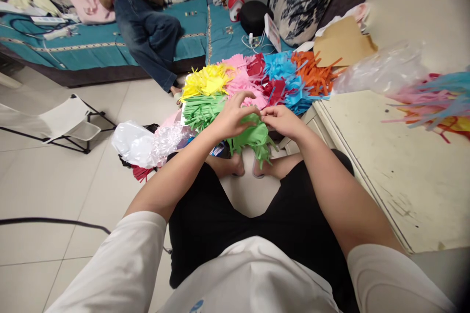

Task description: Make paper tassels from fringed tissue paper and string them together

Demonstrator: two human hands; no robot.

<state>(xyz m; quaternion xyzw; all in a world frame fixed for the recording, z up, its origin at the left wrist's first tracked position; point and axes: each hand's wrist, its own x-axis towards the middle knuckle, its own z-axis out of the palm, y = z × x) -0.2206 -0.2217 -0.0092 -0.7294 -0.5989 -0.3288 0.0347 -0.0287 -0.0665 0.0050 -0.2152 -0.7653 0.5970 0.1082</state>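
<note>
Light-green fringed paper [253, 137] hangs between and below the two hands, its cut strips drooping above the wearer's feet. The right hand [282, 120] has thumb and index finger brought together at the sheet's upper edge, pinching it. The left hand [235, 116] is arched over the sheet's other side, fingers curved and thumb apart from the index finger; whether it grips the paper cannot be told.

Just beyond the left hand lie a darker green fringe bundle [200, 110] and, farther out, a yellow fringe bundle [209, 80]. Pink fringe [237, 76] and dark-red fringe [274, 92] lie ahead of both hands; blue fringe [281, 68] and orange fringe [314, 73] lie beyond the right hand.

To the right of the right hand stands a cream tabletop [396, 171], bearing a blurred multicoloured fringe bundle [440, 100]. Clear plastic wrapping [389, 71] and a brown cardboard piece [343, 41] lie farther forward on that side. To the left of the left hand are a white plastic bag [134, 144] and, well apart, a folding stool [68, 115]. Farthest beyond the hands, a person in jeans [141, 34] sits on a teal-covered sofa [194, 19].
</note>
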